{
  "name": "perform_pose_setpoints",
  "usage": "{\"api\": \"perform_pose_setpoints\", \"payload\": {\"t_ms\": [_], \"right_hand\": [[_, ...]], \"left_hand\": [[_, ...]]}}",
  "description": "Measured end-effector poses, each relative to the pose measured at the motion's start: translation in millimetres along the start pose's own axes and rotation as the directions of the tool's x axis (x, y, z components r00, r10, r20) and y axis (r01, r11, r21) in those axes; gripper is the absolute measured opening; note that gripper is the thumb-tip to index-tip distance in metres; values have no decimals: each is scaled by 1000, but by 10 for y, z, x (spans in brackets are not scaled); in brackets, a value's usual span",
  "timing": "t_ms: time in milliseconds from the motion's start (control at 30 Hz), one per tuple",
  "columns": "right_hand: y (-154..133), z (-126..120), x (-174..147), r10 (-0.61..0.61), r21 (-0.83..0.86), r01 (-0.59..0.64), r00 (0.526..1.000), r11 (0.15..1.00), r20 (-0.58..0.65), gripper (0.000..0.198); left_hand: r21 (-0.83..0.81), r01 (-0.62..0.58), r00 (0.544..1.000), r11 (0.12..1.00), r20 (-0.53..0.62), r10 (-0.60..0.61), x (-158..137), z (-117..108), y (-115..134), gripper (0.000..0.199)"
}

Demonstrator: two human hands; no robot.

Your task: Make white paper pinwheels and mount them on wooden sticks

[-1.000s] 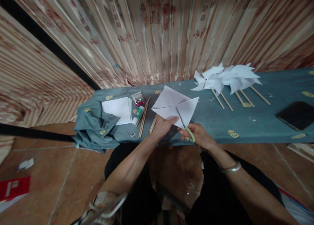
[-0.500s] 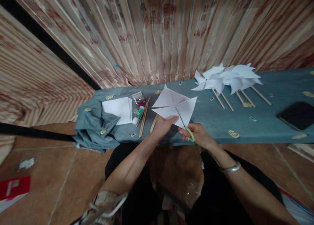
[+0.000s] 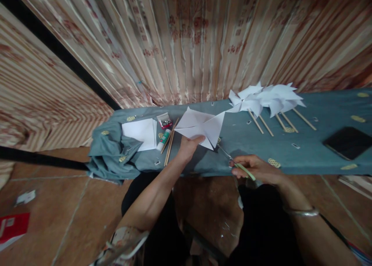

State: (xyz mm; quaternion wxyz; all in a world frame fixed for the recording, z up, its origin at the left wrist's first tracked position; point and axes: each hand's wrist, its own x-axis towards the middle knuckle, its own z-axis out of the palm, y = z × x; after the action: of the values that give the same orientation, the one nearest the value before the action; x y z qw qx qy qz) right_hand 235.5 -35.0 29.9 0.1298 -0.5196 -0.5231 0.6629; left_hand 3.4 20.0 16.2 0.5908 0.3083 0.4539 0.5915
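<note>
A white paper square (image 3: 200, 122), slit from its corners toward the middle, is pinched along its near side by my left hand (image 3: 190, 146), thumb on top. To the right, my right hand (image 3: 252, 168) is closed around the light green handles of a pair of scissors (image 3: 242, 168). The metal blades point up and left toward the paper, apart from it. Several finished paper pinwheels (image 3: 267, 99) on wooden sticks lie overlapping at the back right.
On the cloth-covered bench (image 3: 261, 150), left of my hands, lie a stack of white paper (image 3: 142, 134), a small box of metal pins (image 3: 164, 120), a glue stick (image 3: 163, 139) and wooden sticks (image 3: 171, 144). A dark flat object (image 3: 348, 143) sits at the right. Behind hangs a curtain (image 3: 188, 45).
My right hand has drawn the scissors out of the paper, moving right and toward me. My left hand and the paper have shifted slightly left.
</note>
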Motion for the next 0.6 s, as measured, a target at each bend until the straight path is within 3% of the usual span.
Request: {"api": "perform_pose_setpoints", "payload": {"t_ms": [100, 167, 233, 267, 433, 600], "right_hand": [[161, -260, -63, -97, -197, 44, 958, 979, -270, 54], [246, -398, -59, -218, -450, -59, 814, 891, -538, 52], [286, -477, -32, -320, -629, -254, 687, 735, -652, 53], [288, -491, -14, -358, -674, -323, 654, 664, -666, 54], [171, -411, 88, -408, -718, -473, 602, 510, -686, 50], [69, -384, 171, -398, -728, -476, 620, 494, -676, 49]], "left_hand": [[-9, 41, 999, 999, 18, -40, -3, 11, -28, 51], [-5, 69, 997, 998, 39, -69, -30, 30, -82, 49], [-1, 102, 993, 995, 59, -102, -69, 55, -161, 47], [6, 120, 990, 993, 69, -120, -91, 69, -206, 46], [70, 196, 974, 978, 104, -202, -167, 126, -378, 41], [128, 231, 947, 964, 198, -253, -198, 134, -355, 43]]}}
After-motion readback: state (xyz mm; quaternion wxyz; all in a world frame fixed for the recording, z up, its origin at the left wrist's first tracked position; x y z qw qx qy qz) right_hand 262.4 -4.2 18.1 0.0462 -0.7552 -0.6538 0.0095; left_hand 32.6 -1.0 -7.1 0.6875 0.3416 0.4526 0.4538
